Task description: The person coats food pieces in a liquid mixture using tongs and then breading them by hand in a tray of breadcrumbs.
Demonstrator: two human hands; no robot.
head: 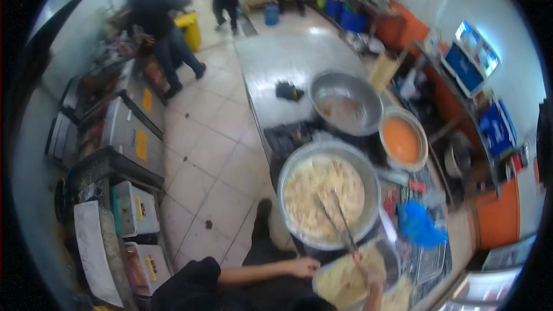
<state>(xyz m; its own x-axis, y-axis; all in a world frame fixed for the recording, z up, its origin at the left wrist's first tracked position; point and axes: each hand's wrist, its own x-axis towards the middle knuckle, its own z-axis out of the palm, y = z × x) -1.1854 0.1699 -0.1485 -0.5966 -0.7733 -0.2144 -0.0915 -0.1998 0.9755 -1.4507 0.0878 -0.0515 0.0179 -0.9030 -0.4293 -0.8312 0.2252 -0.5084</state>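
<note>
A large metal pot [372,185] holds pale liquid with many chunks in it. Metal tongs [341,224] dip into this liquid, their arms apart, and cross the near rim. Just below the pot is a tray of pale yellowish crumbs or powder [345,285]. My left hand [306,267] is at the tray's left edge, fingers curled; whether it grips the edge is unclear. Over the right part of the tray is my right hand [373,274], blurred, close to the handle end of the tongs; its grip cannot be made out.
Beyond the pot stand a wide metal basin [345,127] and a bucket of orange liquid [402,140]. A blue plastic bag [419,224] lies to the right, near a wire rack [431,261]. White bins [147,214] line the left counter. Several people stand farther back.
</note>
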